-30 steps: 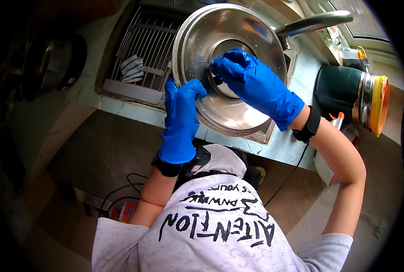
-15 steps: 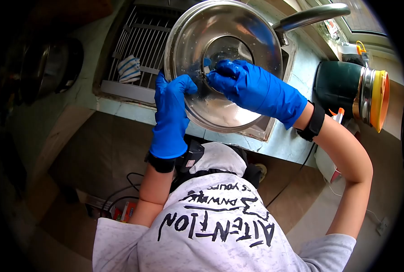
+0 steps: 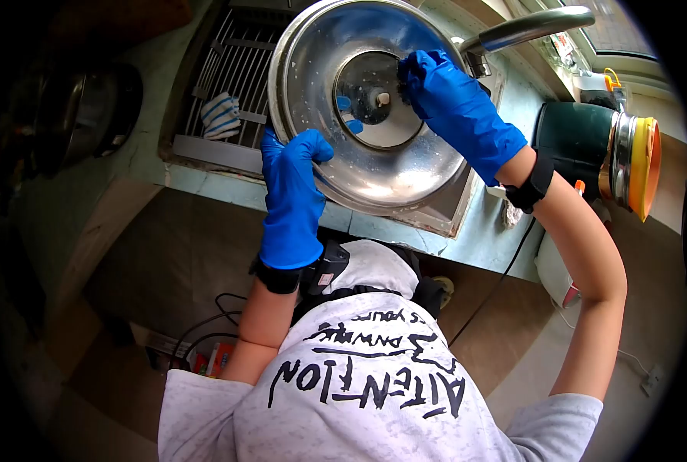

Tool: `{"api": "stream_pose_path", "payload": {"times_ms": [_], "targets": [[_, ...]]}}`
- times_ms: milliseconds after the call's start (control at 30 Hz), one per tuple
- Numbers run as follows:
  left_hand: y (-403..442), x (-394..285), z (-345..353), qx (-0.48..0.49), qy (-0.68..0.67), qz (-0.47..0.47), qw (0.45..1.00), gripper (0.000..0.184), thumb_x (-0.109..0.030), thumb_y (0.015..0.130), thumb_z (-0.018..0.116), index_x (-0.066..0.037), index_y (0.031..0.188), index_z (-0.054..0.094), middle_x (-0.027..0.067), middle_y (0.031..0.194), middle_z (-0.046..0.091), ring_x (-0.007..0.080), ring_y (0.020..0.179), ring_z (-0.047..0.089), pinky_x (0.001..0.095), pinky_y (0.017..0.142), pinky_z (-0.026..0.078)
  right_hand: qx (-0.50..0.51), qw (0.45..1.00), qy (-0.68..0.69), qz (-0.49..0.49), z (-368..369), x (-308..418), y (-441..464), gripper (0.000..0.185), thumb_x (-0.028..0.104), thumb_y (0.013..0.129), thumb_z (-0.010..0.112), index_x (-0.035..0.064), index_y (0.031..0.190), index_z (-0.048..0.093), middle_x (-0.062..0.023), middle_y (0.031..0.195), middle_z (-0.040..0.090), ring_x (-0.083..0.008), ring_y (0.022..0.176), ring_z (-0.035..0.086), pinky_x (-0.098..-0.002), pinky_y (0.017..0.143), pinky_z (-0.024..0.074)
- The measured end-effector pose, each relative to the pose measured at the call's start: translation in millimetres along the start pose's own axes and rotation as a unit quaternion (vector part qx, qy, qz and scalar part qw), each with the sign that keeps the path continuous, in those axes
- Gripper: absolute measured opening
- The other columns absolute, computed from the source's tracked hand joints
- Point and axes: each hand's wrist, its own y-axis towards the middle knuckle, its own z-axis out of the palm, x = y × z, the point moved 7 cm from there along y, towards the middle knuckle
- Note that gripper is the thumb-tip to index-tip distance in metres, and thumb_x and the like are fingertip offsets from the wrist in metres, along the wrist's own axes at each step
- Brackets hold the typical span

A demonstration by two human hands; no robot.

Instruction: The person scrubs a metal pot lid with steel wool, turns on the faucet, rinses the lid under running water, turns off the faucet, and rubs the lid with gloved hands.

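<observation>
Bowl (image 3: 374, 135): steel, wetted with droplets, held over sink (image 3: 453, 215), interior facing wearer. Left hand (image 3: 293, 196), gloved blue: pinching near left rim, thumb inside. Right hand (image 3: 460, 112), same glove: fingers curled against inner right wall; cannot tell whether fingers grip anything. Tap (image 3: 534, 29): far right of bowl. Striped cloth (image 3: 220, 117): left, on rack (image 3: 239, 65). Green pot (image 3: 574, 142): right, on desk (image 3: 474, 250).

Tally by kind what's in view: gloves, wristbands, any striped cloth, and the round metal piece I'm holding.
Blue gloves, left and right: 2
Black wristbands, left and right: 2
Striped cloth: 1
Round metal piece: 1
Total: 6
</observation>
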Motion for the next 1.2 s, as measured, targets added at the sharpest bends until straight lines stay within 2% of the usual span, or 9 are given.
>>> {"api": "stream_pose_path", "payload": {"times_ms": [167, 233, 400, 533, 900, 1067, 1100, 1167, 1200], "targets": [[3.2, 4.3, -10.9, -0.039, -0.037, -0.015, 0.998, 0.021, -0.002, 0.056, 0.047, -0.004, 0.077, 0.044, 0.0035, 0.064, 0.045, 0.0111, 0.056, 0.042, 0.0205, 0.05, 0.037, -0.007, 1.0, -0.024, -0.004, 5.2, 13.8, -11.8, 0.011, 0.003, 0.071, 0.044, -0.0022, 0.081, 0.043, -0.0179, 0.072, 0.046, -0.0318, 0.07, 0.047, -0.0359, 0.061, 0.0407], [-2.3, -4.2, -0.6, 0.02, 0.007, 0.003, 1.0, 0.024, -0.002, 0.056, 0.048, -0.004, 0.08, 0.044, 0.0034, 0.065, 0.046, 0.0108, 0.056, 0.042, 0.0209, 0.051, 0.037, -0.046, 0.998, 0.009, 0.045, 2.7, 0.4, 1.6, 0.012, 0.006, 0.072, 0.045, -0.0004, 0.082, 0.043, -0.0176, 0.073, 0.046, -0.0312, 0.068, 0.048, -0.0368, 0.058, 0.0413], [-0.1, 0.5, -4.2, 0.009, 0.002, -0.003, 1.0, 0.023, -0.003, 0.056, 0.048, -0.003, 0.079, 0.045, 0.0038, 0.065, 0.046, 0.011, 0.056, 0.042, 0.0211, 0.053, 0.038, 0.03, 0.99, 0.103, -0.087, -8.3, 49.3, 14.5, 0.012, 0.01, 0.072, 0.048, 0.0073, 0.083, 0.047, -0.0133, 0.075, 0.048, -0.0287, 0.066, 0.051, -0.0334, 0.056, 0.0434], [1.5, -7.6, -13.2, -0.009, 0.012, 0.004, 1.0, 0.021, -0.005, 0.057, 0.049, -0.003, 0.078, 0.046, 0.0041, 0.064, 0.046, 0.0114, 0.056, 0.043, 0.0216, 0.055, 0.038, 0.091, 0.959, 0.025, -0.269, -3.9, 81.9, -1.5, 0.018, 0.008, 0.069, 0.047, 0.0057, 0.087, 0.049, -0.0099, 0.077, 0.046, -0.0239, 0.069, 0.05, -0.0312, 0.059, 0.0436], [-3.5, -0.6, -19.1, -0.02, 0.021, -0.012, 1.0, 0.02, -0.006, 0.058, 0.05, -0.003, 0.078, 0.046, 0.0039, 0.062, 0.047, 0.0119, 0.056, 0.044, 0.0226, 0.058, 0.038, 0.195, 0.899, 0.055, -0.388, -6.1, 84.1, -33.5, 0.029, 0.005, 0.067, 0.05, 0.0074, 0.096, 0.051, -0.0073, 0.091, 0.048, -0.0237, 0.078, 0.051, -0.029, 0.065, 0.0448], [-5.1, -9.3, -7.5, 0.004, 0.043, 0.004, 0.999, 0.032, -0.002, 0.056, 0.049, 0.0, 0.088, 0.047, 0.0038, 0.065, 0.048, 0.0101, 0.055, 0.043, 0.0208, 0.053, 0.038, 0.112, 0.929, 0.029, -0.352, -18.7, 75.1, -13.4, 0.026, 0.009, 0.07, 0.05, 0.0088, 0.096, 0.048, -0.0086, 0.087, 0.047, -0.0236, 0.077, 0.05, -0.0295, 0.063, 0.0429], [-4.8, -9.6, -7.3, 0.003, 0.04, 0.007, 0.999, 0.032, -0.002, 0.056, 0.049, 0.0, 0.088, 0.047, 0.0038, 0.065, 0.048, 0.0101, 0.055, 0.043, 0.0208, 0.053, 0.038, 0.164, 0.914, 0.34, -0.15, -13.0, 55.0, -2.1, 0.031, 0.006, 0.07, 0.05, 0.0095, 0.1, 0.048, -0.0094, 0.092, 0.048, -0.025, 0.082, 0.049, -0.0295, 0.069, 0.0423], [-4.9, -5.3, -9.3, -0.002, 0.02, -0.011, 1.0, 0.035, 0.001, 0.056, 0.049, 0.0, 0.09, 0.046, 0.0041, 0.066, 0.048, 0.0095, 0.055, 0.043, 0.0202, 0.051, 0.037, 0.077, 0.941, 0.308, -0.114, -23.8, 49.5, 10.0, 0.035, 0.001, 0.068, 0.049, 0.0113, 0.102, 0.049, -0.0093, 0.095, 0.048, -0.0256, 0.085, 0.048, -0.0303, 0.074, 0.041], [-5.3, -6.0, -10.4, -0.004, 0.018, -0.011, 1.0, 0.035, 0.001, 0.056, 0.049, 0.0, 0.09, 0.046, 0.0041, 0.066, 0.048, 0.0095, 0.055, 0.043, 0.0202, 0.051, 0.037, 0.036, 0.96, 0.136, -0.243, -43.0, 59.5, 7.1, 0.038, -0.003, 0.066, 0.047, 0.0104, 0.102, 0.05, -0.0087, 0.096, 0.048, -0.0259, 0.086, 0.047, -0.0302, 0.076, 0.04]]}}
